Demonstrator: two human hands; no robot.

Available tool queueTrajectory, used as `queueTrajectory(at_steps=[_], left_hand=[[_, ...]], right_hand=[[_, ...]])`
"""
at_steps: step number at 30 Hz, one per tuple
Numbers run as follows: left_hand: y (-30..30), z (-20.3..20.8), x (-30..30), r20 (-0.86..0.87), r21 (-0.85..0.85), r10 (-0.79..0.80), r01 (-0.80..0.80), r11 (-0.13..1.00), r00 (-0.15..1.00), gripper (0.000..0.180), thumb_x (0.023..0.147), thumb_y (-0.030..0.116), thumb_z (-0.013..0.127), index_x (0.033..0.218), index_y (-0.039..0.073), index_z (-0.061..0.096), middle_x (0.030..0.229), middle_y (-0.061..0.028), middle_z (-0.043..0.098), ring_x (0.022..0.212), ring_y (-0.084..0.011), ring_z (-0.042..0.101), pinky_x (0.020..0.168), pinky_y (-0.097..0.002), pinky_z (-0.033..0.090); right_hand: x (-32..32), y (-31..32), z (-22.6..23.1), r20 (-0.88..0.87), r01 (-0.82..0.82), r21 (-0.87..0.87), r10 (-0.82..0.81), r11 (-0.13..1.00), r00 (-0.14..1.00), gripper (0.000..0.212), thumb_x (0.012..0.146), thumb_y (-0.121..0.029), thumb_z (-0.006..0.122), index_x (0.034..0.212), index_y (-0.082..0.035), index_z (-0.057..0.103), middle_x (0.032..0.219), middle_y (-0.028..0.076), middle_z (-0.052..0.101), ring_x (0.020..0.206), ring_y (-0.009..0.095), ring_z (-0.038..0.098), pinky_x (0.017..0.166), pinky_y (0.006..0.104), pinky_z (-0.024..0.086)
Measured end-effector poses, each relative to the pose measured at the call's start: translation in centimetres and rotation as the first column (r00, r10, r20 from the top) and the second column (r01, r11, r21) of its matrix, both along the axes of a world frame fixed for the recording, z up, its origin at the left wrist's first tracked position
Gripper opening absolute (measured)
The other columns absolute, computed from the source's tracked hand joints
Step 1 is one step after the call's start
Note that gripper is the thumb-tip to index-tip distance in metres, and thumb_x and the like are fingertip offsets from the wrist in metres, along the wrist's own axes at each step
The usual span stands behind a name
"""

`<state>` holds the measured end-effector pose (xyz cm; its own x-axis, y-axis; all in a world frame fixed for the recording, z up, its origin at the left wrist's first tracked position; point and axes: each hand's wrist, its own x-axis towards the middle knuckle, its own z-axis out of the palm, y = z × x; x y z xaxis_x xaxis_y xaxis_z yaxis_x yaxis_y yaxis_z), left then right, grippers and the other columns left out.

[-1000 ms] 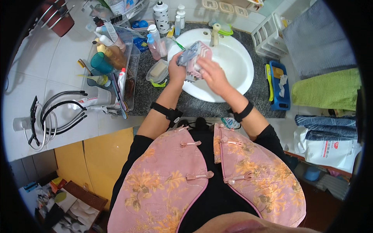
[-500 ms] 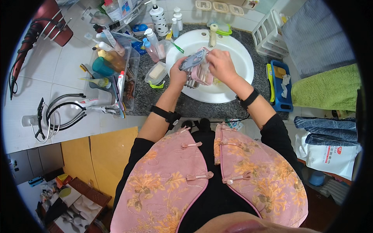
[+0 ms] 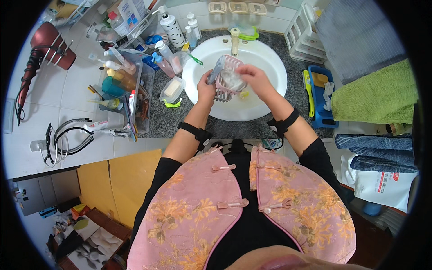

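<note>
A small pink plastic basket with slatted walls (image 3: 232, 61) is over the white ceramic oval sink (image 3: 267, 85), tilted, with a whitish, blurred mass (image 3: 233, 80) inside it. The clock directions that follow are read from this basket, with the tap side as 12. At 10 o'clock, a flat grey-blue piece (image 3: 217, 69) stands on edge against it; at 7, a greyish slatted piece (image 3: 222, 96) shows just below it.

The left hand (image 3: 207, 90) is at 8 o'clock, its fingers clamped on the grey-blue piece; whether they also grip the basket is hidden. The right hand (image 3: 257, 80) is at 3, fingers bent and close together beside the basket's rim; whether they touch it or pinch anything, I cannot tell. A small yellow object (image 3: 244, 94) shows between 4 and 5, low in the sink.

Farther out, the cream-coloured tap (image 3: 235, 41) rises at 12. Near 9 on the dark speckled stone counter (image 3: 164, 121) sits a clear plastic dish (image 3: 163, 96) with a pale rectangular soap bar (image 3: 171, 88). A white pump bottle with black spots (image 3: 171, 29) stands between 10 and 11. At 2 is a white plastic drawer unit (image 3: 308, 37); at 3, a blue plastic tray (image 3: 323, 118) and, beyond it, a fluffy green towel (image 3: 373, 96).
</note>
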<state>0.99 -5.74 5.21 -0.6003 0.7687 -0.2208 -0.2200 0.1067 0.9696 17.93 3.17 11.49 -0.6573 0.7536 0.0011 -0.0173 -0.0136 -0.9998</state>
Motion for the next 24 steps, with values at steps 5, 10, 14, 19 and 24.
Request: queueTrajectory(at_steps=[5, 10, 14, 19, 24], left_hand=[[1.3, -0.7, 1.0, 0.206, 0.006, -0.031, 0.030, 1.000, 0.978, 0.049, 0.081, -0.013, 0.044, 0.127, 0.003, 0.051, 0.106, -0.0103, 0.063, 0.087, -0.0184, 0.062, 0.072, -0.0296, 0.050], [1.6, -2.5, 1.5, 0.274, 0.014, -0.022, 0.019, 1.000, 0.961, 0.048, 0.079, -0.013, 0.044, 0.124, 0.003, 0.052, 0.107, -0.0091, 0.063, 0.086, -0.0171, 0.061, 0.071, -0.0296, 0.050], [2.1, -4.3, 0.5, 0.312, -0.056, 0.010, 0.008, 0.998, 0.950, 0.043, 0.081, -0.011, 0.045, 0.120, 0.002, 0.053, 0.105, -0.0101, 0.063, 0.084, -0.0184, 0.062, 0.070, -0.0319, 0.050], [3.0, -7.2, -1.0, 0.142, -0.217, 0.054, -0.022, 0.976, 0.988, 0.043, 0.080, -0.006, 0.049, 0.123, 0.000, 0.052, 0.106, -0.0148, 0.060, 0.082, -0.0228, 0.064, 0.062, -0.0350, 0.052], [4.5, -10.9, -2.2, 0.159, -0.279, 0.090, -0.042, 0.959, 0.983, 0.052, 0.075, -0.005, 0.050, 0.126, 0.005, 0.051, 0.109, -0.0142, 0.060, 0.087, -0.0249, 0.063, 0.065, -0.0354, 0.052]], right_hand=[[3.6, 3.6, -0.5, -0.154, 0.149, -0.410, -0.230, 0.900, 0.961, 0.032, 0.086, -0.002, 0.047, 0.116, -0.006, 0.056, 0.104, 0.006, 0.061, 0.090, 0.015, 0.061, 0.081, 0.0311, 0.050], [3.6, 5.2, -2.1, -0.100, 0.130, -0.523, -0.212, 0.843, 0.972, 0.032, 0.087, -0.003, 0.044, 0.116, -0.005, 0.056, 0.101, 0.006, 0.060, 0.093, 0.018, 0.060, 0.084, 0.0377, 0.050], [2.5, 6.4, -2.9, -0.003, 0.185, -0.471, -0.211, 0.863, 0.978, 0.028, 0.086, -0.004, 0.045, 0.110, -0.006, 0.059, 0.096, 0.004, 0.060, 0.086, 0.015, 0.058, 0.079, 0.0347, 0.050], [0.8, 8.7, -2.8, 0.181, 0.253, -0.332, -0.202, 0.909, 0.963, 0.024, 0.087, -0.007, 0.046, 0.104, -0.009, 0.062, 0.090, 0.000, 0.060, 0.081, 0.012, 0.057, 0.073, 0.0289, 0.048], [-1.6, 12.6, -3.5, 0.314, 0.355, -0.305, -0.259, 0.884, 0.913, 0.018, 0.091, -0.014, 0.046, 0.098, -0.013, 0.063, 0.089, 0.000, 0.061, 0.078, 0.010, 0.057, 0.067, 0.0279, 0.047]])
